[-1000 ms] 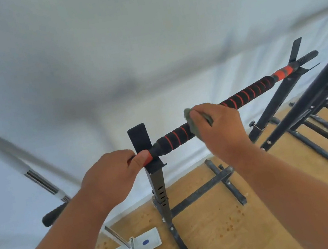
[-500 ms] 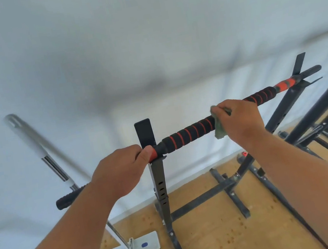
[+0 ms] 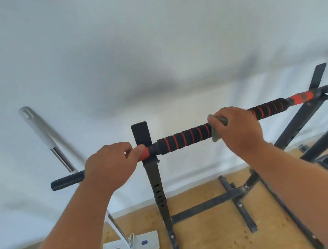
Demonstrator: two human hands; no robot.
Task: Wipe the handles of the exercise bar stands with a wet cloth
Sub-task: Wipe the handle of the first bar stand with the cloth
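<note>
White wall point(image 3: 144, 40) behind; cloth point(image 3: 217, 131) mostly under right hand point(image 3: 237, 131).

Black-red foam bar point(image 3: 185, 138) across stand point(image 3: 153, 170); green cloth point(image 3: 216, 130) wrapped mid-bar.

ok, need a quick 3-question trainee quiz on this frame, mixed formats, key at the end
1. True or false: the cloth is wrapped on the bar under the right hand.
2. Multiple choice: where does the left hand grip the bar?
A. on the black end left of the near stand
B. just left of the near stand, thumb on the orange section
C. at the far stand
3. Fill in: the foam grip is black with ___ rings.

Key: 1 true; 2 B; 3 orange
</note>
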